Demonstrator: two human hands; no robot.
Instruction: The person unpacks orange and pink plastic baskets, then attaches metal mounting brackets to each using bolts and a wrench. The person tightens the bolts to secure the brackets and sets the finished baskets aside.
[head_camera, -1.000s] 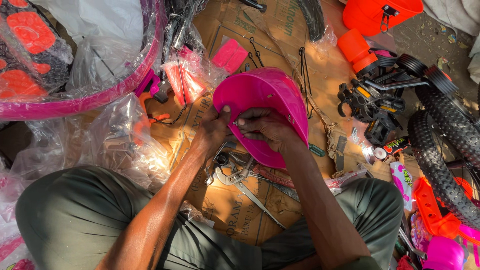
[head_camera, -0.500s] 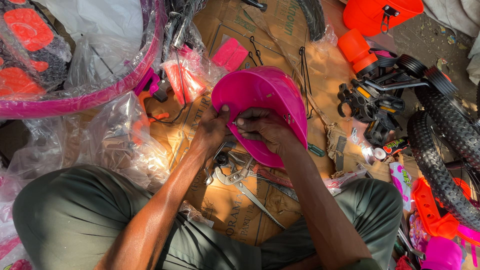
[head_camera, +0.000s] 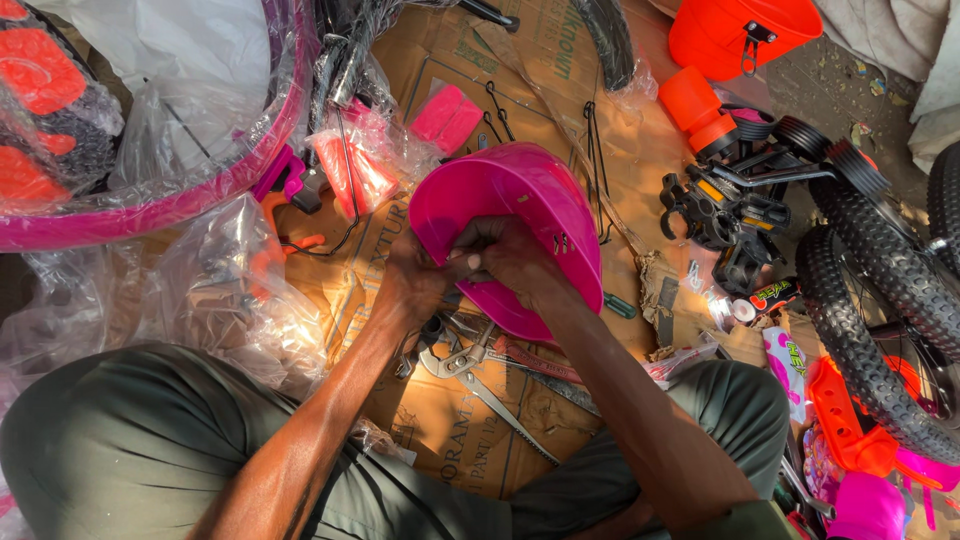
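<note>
Gripping the pink plastic basket (head_camera: 520, 200) at its near rim, the left hand (head_camera: 415, 285) and right hand (head_camera: 510, 255) are closed, above pliers (head_camera: 470, 365) on cardboard (head_camera: 440, 420).

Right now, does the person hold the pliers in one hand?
No, the pliers lie on the cardboard, while both hands grip the pink plastic shell.

Pliers (head_camera: 470, 365) on cardboard (head_camera: 440, 420), below basket (head_camera: 520, 195)

pink basket (head_camera: 520, 200) tilted slightly leftward
</note>
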